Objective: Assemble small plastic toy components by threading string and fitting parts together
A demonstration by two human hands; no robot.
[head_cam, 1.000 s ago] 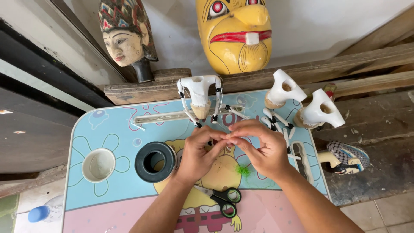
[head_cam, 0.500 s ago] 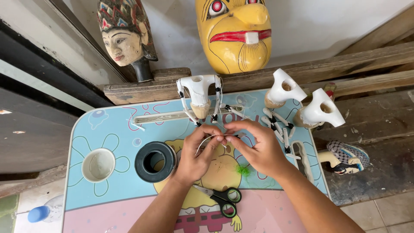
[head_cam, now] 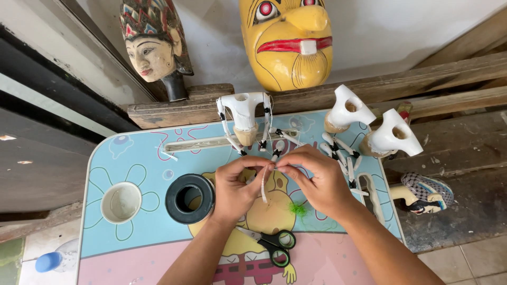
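Note:
My left hand (head_cam: 235,187) and my right hand (head_cam: 317,182) meet over the middle of a small blue cartoon-printed table (head_cam: 137,158). Both pinch a thin white stick-like puppet arm piece (head_cam: 263,186) that hangs down between the fingertips. It seems joined by string to a white unpainted puppet torso (head_cam: 244,113) standing just beyond my hands. Black-and-white jointed arm pieces (head_cam: 340,153) lie past my right hand.
A black tape roll (head_cam: 190,197) lies left of my left hand; black-and-green scissors (head_cam: 272,244) lie near my wrists. A cup hole (head_cam: 121,202) sits far left. Two more white torsos (head_cam: 369,124) stand at the right. A yellow mask (head_cam: 288,39) and a carved head (head_cam: 153,45) stand behind.
My hands stayed at the same spot, fingers shifting slightly; the white piece now hangs down between the fingertips.

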